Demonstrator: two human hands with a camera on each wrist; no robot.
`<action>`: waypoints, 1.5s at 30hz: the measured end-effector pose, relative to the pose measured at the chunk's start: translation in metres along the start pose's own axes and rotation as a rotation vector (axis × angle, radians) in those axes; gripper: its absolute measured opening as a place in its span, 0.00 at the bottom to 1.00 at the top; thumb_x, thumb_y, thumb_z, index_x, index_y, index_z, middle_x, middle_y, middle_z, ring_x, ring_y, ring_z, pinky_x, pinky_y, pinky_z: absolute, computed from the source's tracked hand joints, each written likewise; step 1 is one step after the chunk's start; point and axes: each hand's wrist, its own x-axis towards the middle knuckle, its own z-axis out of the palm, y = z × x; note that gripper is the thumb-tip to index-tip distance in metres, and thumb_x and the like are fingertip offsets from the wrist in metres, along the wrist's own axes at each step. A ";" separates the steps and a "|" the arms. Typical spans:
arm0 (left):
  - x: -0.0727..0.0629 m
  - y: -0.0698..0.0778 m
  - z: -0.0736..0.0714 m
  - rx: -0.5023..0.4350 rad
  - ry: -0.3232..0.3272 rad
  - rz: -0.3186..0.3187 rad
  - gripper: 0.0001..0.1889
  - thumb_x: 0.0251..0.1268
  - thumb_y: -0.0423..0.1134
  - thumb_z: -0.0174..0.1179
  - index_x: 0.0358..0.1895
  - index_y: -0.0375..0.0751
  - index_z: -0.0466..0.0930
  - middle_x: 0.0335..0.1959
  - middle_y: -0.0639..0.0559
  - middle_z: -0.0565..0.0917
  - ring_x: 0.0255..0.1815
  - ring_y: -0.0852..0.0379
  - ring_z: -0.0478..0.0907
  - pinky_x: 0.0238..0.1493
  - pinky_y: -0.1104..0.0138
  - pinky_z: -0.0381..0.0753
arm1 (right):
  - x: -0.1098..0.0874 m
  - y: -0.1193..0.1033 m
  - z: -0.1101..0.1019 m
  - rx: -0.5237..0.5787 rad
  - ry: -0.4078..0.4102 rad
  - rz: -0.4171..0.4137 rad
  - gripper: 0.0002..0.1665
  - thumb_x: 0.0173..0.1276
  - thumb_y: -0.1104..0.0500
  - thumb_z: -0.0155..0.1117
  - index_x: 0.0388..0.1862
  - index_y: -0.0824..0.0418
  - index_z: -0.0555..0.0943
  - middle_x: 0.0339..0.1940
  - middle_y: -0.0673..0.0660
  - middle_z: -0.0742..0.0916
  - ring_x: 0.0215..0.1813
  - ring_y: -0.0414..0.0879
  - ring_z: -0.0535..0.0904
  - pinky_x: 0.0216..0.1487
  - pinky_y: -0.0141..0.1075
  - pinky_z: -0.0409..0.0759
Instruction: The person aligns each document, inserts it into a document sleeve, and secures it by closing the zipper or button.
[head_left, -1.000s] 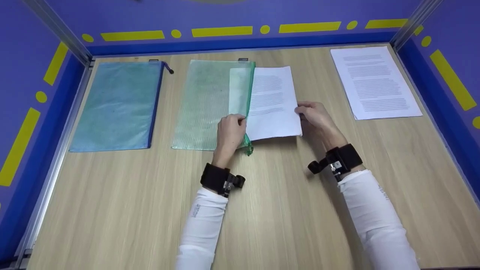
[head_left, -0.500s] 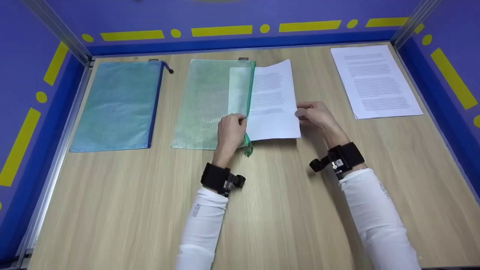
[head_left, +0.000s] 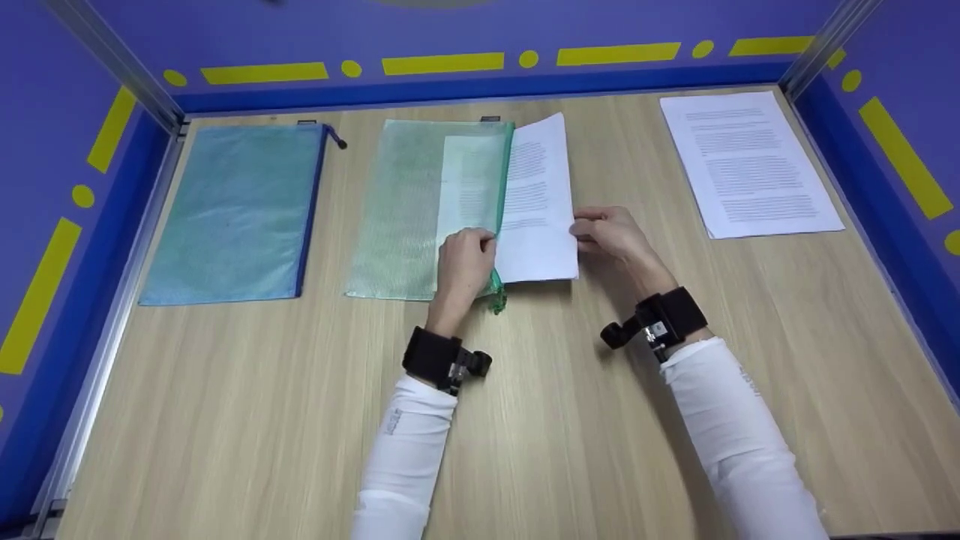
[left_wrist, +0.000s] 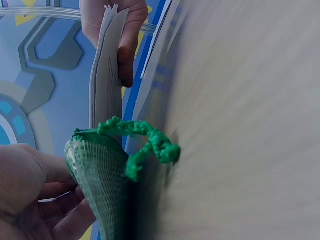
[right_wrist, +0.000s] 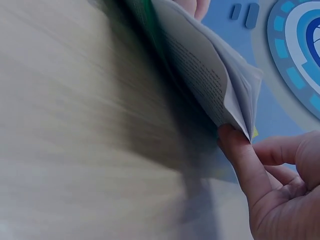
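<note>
A translucent green mesh zipper pouch (head_left: 397, 210) lies mid-table, its opening with the green zipper facing right. Partly inside it is a stack of printed paper (head_left: 536, 240); the left part shows through the mesh and the right part sticks out, its far corner lifted. My left hand (head_left: 465, 262) pinches the pouch's upper layer at the opening. The right hand (head_left: 613, 234) pinches the stack's right edge, thumb on one side and fingers on the other, as the right wrist view shows. A green knotted zipper pull (left_wrist: 155, 142) hangs at the pouch's near corner.
A blue zipper pouch (head_left: 232, 214) lies flat at the left. Another stack of printed paper (head_left: 752, 165) rests at the back right. Purple and blue panels (head_left: 480, 45) with yellow marks wall the table at the back and both sides.
My right hand has moved left, and the paper stack has slid further into the green pouch. The stack's far right corner has risen. My left hand has stayed nearly still at the opening.
</note>
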 end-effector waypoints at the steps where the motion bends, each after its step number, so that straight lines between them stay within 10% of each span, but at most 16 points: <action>1: 0.000 0.000 0.000 0.000 -0.001 0.005 0.12 0.72 0.36 0.56 0.48 0.38 0.88 0.42 0.45 0.90 0.43 0.51 0.87 0.46 0.59 0.84 | 0.000 0.000 0.002 0.003 -0.005 -0.001 0.30 0.70 0.63 0.58 0.71 0.66 0.70 0.62 0.64 0.81 0.38 0.34 0.83 0.41 0.23 0.83; 31: -0.002 0.004 -0.003 -0.014 0.022 0.026 0.12 0.72 0.35 0.56 0.50 0.38 0.87 0.43 0.44 0.90 0.43 0.50 0.87 0.46 0.60 0.85 | 0.000 -0.012 0.051 0.162 -0.009 0.052 0.29 0.71 0.63 0.59 0.71 0.61 0.71 0.63 0.59 0.81 0.55 0.43 0.81 0.45 0.27 0.83; 45: -0.003 0.006 -0.007 -0.005 0.022 0.044 0.13 0.73 0.36 0.55 0.50 0.38 0.87 0.44 0.44 0.89 0.44 0.50 0.87 0.45 0.61 0.85 | 0.003 -0.015 0.069 0.146 -0.028 -0.006 0.27 0.70 0.64 0.59 0.68 0.66 0.73 0.59 0.62 0.83 0.44 0.39 0.82 0.38 0.24 0.83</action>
